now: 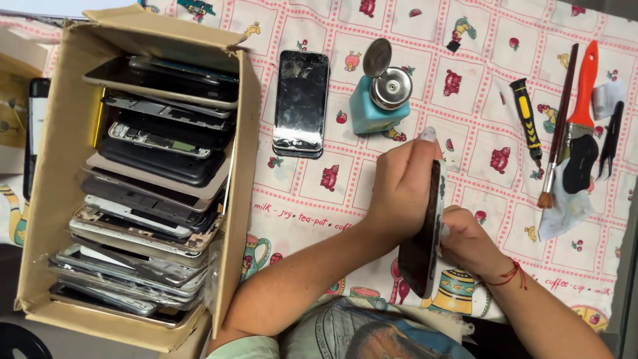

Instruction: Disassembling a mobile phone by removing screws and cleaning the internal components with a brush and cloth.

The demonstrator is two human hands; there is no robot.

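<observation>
A dark smartphone (425, 233) is held on edge above the patterned tablecloth (319, 193), so that only its thin side and a slice of its black, worn back show; a pale rim runs along the edge that faces right. The left hand (402, 189) wraps around it from the left, fingers curled over the top end and one long pale nail showing above the phone. The right hand (465, 239) presses against the phone's right edge, fingers closed on it near the middle, with a red string around the wrist. Both hands are thus shut on the phone, which hangs between them, clear of the cloth. Just beyond the left hand stands a teal pump bottle (375, 100) with a round metal top and a flipped-up lid. To its left lies a second phone with a cracked screen (301, 103), flat on the cloth. Farther left a cardboard box (53, 199) holds a stack of phones and bare frames. To the right, well apart from the hands, lie a yellow-and-black screwdriver (527, 119), a thin brush (557, 126), an orange-handled brush (583, 113) on a white cloth (561, 213), and black tweezers (611, 139).
</observation>
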